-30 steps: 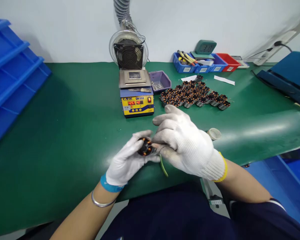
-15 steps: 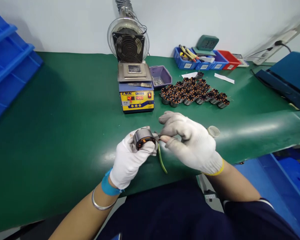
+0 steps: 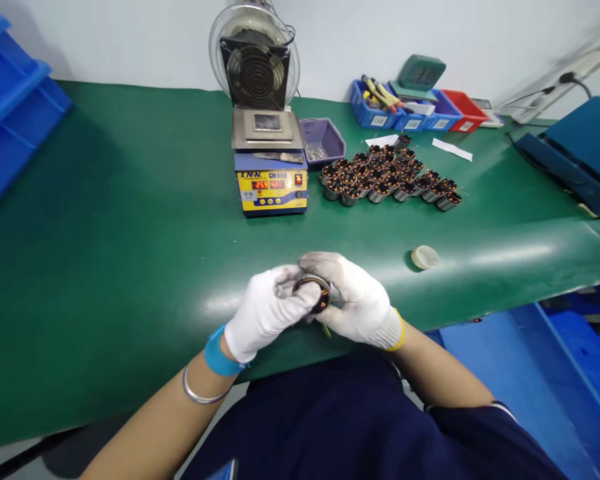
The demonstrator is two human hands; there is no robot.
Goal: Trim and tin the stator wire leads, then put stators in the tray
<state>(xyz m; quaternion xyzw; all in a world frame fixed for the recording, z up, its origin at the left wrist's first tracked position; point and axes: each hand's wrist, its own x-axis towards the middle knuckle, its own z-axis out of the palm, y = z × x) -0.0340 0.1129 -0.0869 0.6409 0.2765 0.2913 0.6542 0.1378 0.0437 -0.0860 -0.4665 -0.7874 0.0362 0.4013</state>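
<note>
Between my two gloved hands is a motor stator [image 3: 325,295], a metal ring with copper windings inside, its open face turned up toward me. My left hand [image 3: 270,312] grips it from the left, the thumb lying across the windings. From the other side my right hand [image 3: 357,299] is closed round its right edge, fingers over the far rim. Thin wire ends stick out near the right-hand fingers. Below the stator the tip of a green strip [image 3: 327,331] shows; the rest of it is hidden by the right hand.
A solder pot [image 3: 271,190] with a fan behind it stands beyond my hands. Beside it are a purple bin [image 3: 325,137] and several more stators [image 3: 380,180]. A small round cup [image 3: 425,257] sits to the right. Small parts boxes [image 3: 375,117] line the wall.
My right hand has moved left and closed round the stator, which has turned its windings upward and shifted right. The green strip is now mostly covered. The camera view has shifted slightly.
</note>
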